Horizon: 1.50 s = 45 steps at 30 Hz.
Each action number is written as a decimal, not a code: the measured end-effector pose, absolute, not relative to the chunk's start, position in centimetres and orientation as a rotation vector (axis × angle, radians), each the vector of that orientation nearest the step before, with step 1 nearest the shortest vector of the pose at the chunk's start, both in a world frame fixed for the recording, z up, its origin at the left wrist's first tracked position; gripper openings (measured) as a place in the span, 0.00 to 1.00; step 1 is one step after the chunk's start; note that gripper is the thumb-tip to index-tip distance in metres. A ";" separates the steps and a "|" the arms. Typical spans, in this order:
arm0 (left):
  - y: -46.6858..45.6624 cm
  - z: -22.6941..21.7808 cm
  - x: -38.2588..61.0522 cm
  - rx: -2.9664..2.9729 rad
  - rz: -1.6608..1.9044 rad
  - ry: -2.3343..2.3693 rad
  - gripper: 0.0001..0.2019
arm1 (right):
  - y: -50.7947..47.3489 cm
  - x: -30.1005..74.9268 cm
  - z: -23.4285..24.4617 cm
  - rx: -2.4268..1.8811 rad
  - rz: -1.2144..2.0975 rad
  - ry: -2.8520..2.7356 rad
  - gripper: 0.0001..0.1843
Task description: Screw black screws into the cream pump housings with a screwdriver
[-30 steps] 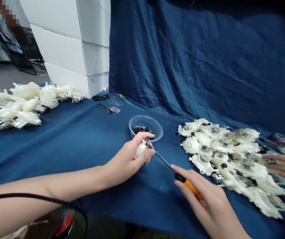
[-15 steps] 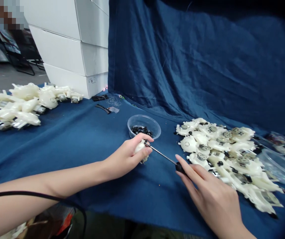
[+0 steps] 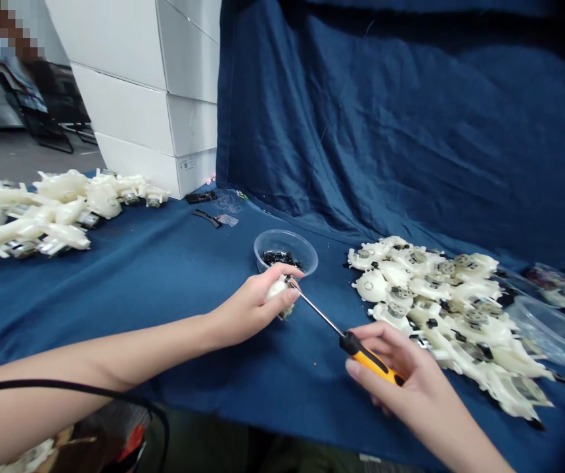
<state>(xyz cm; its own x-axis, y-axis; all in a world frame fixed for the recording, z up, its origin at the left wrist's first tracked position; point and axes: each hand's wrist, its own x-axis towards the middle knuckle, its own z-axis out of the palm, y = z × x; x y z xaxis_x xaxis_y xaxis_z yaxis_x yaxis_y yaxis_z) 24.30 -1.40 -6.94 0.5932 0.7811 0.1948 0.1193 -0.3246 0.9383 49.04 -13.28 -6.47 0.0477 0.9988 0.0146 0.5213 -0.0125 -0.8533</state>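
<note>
My left hand (image 3: 257,299) is closed around a cream plastic part (image 3: 276,289), most of which the fingers hide. A small black piece shows at its top, between thumb and index finger. In my right hand (image 3: 401,374) lies a screwdriver (image 3: 371,360) with a yellow and black handle, held between thumb and fingers. Its thin metal shaft points up and left, and the tip meets the black piece on the part. Just behind my left hand stands a clear round bowl (image 3: 307,266) with small black pieces (image 3: 280,257) in it.
Many cream plastic assemblies (image 3: 425,286) with black bits lie piled at the right, beside a clear tub (image 3: 553,328). More cream assemblies (image 3: 66,223) lie at the left. White boxes (image 3: 129,105) and a blue curtain (image 3: 385,131) stand behind. A black cable (image 3: 66,387) crosses my left forearm.
My right hand has turned and its grip on the screwdriver has shifted, so the yellow handle now shows. The left hand keeps hold of the cream part. The view has shifted slightly.
</note>
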 end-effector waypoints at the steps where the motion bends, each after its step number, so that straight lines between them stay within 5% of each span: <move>1: -1.5 -6.9 24.3 1.795 0.807 0.737 0.21 | -13.4 49.3 -6.8 -1.590 0.523 -1.682 0.16; 3: -1.8 -6.9 24.4 1.812 0.803 0.756 0.21 | -13.5 49.8 -7.5 -1.448 -0.107 -1.868 0.14; 5: -2.1 -7.1 24.6 1.833 0.826 0.795 0.21 | -13.5 50.2 -7.8 -1.327 -0.400 -1.977 0.19; 9: -3.0 -7.5 24.7 1.883 0.923 0.898 0.17 | -13.2 50.7 -7.4 -1.452 0.046 -2.017 0.13; 13: -3.4 -7.6 24.7 1.926 0.928 0.947 0.15 | -13.3 50.6 -7.3 -1.668 0.359 -1.852 0.18; 19: -3.8 -7.4 24.8 1.921 0.880 0.966 0.15 | -13.8 50.7 -8.2 -1.436 -0.116 -2.005 0.16; 24: -3.9 -6.6 24.5 1.902 0.841 0.909 0.15 | -13.9 50.7 -8.9 -1.259 -0.455 -2.058 0.28; 27: -3.5 -6.7 24.4 1.900 0.858 0.869 0.18 | -13.7 50.9 -8.8 -1.343 -0.123 -2.027 0.21; 29: -3.3 -7.0 24.3 1.909 0.868 0.851 0.19 | -13.3 51.1 -8.1 -1.542 0.433 -1.880 0.19; 32: -2.9 -7.5 24.3 1.921 0.869 0.807 0.19 | -13.0 50.8 -6.5 -1.712 1.310 -1.471 0.29; 34: -2.7 -7.8 24.4 1.889 0.860 0.779 0.20 | -13.0 50.3 -5.9 -1.683 1.450 -1.332 0.31; 36: -2.5 -8.0 24.5 1.823 0.851 0.757 0.20 | -13.3 49.9 -6.1 -1.681 1.165 -1.405 0.27; 39: -2.2 -8.2 24.7 1.757 0.847 0.746 0.21 | -14.0 49.7 -7.6 -1.620 0.234 -1.711 0.15; 41: -2.2 -8.1 24.6 1.777 0.839 0.752 0.21 | -14.3 50.0 -8.7 -1.487 -0.259 -1.864 0.19; 43: -2.1 -8.0 24.5 1.830 0.841 0.757 0.21 | -14.3 50.3 -9.2 -1.397 -0.284 -1.948 0.22; 45: -2.1 -8.0 24.3 1.897 0.861 0.753 0.21 | -14.0 50.3 -8.8 -1.481 0.176 -1.899 0.17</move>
<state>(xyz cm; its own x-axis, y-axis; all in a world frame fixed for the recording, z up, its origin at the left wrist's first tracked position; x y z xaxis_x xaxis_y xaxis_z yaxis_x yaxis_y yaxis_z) 24.27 -2.05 -7.95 0.5729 0.7769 0.2611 0.1550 -0.4155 0.8963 50.32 -14.01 -8.78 -0.0897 0.8912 0.4446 0.7943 0.3333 -0.5079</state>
